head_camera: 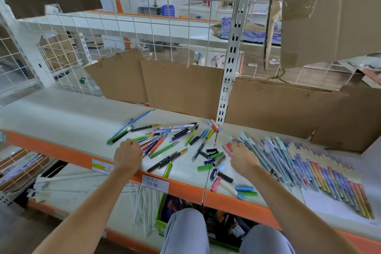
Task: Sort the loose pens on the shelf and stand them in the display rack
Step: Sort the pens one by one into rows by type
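Left hand [127, 153] curls onto the loose pens [162, 142] between both hands; right hand [242, 155] rests on the laid-out row [309, 163], grip unclear; a sweep could roll pens off the shelf [51, 113] edge

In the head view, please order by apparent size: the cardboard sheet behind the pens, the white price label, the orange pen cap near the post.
1. cardboard sheet
2. white price label
3. orange pen cap

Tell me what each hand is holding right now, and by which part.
It cannot be told. The left hand rests at the edge of the loose pens, the right hand beside the rows of packaged pens; both hands' fingers are hidden.
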